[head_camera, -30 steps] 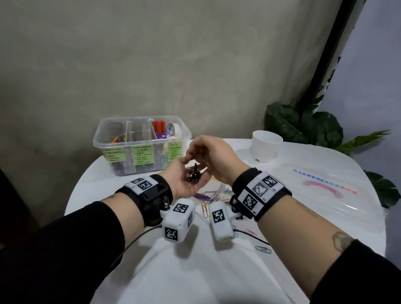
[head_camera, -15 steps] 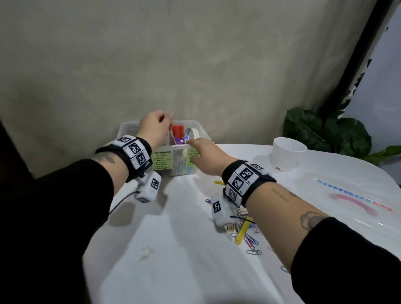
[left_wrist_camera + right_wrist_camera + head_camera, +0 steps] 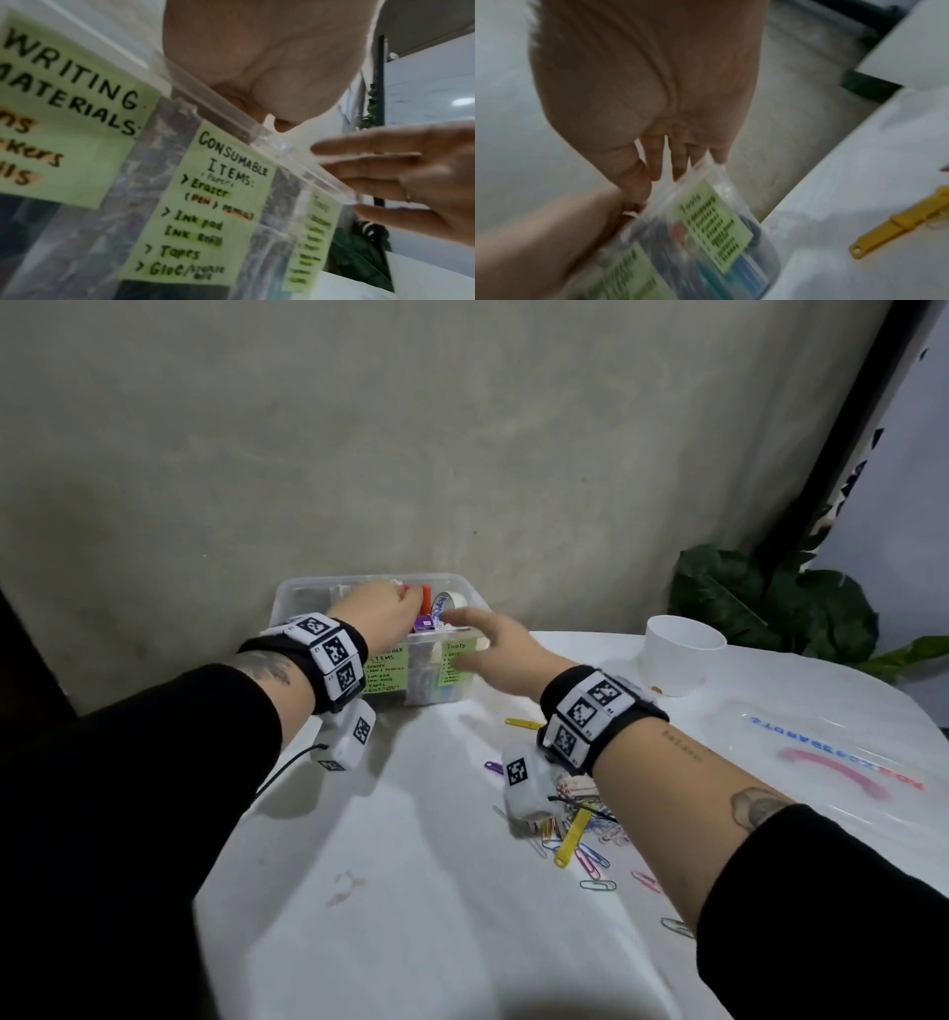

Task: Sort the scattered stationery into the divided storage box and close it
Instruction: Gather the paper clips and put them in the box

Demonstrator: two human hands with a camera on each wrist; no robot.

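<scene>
The clear divided storage box (image 3: 308, 590) stands open at the table's far edge, with green labels (image 3: 218, 203) on its front. My left hand (image 3: 382, 611) hangs over its middle section beside red items (image 3: 423, 597) and a tape roll (image 3: 451, 603). Its fingers dip behind the rim (image 3: 295, 154), so what they hold is hidden. My right hand (image 3: 477, 634) lays straight fingers (image 3: 372, 168) on the front right rim, above the "Tools" label (image 3: 713, 223). Several coloured paper clips (image 3: 595, 850) and a yellow fastener (image 3: 571, 837) lie scattered under my right wrist.
The clear lid (image 3: 832, 762) lies flat at the right of the white table. A white cup (image 3: 683, 654) stands behind it, with a leafy plant (image 3: 770, 603) beyond. Another yellow fastener (image 3: 521, 723) and a purple clip (image 3: 493, 766) lie near the box.
A second ago my hands met over the table with black clips in the left palm. Both then reached to the box; the left hand has since shifted right above it.
</scene>
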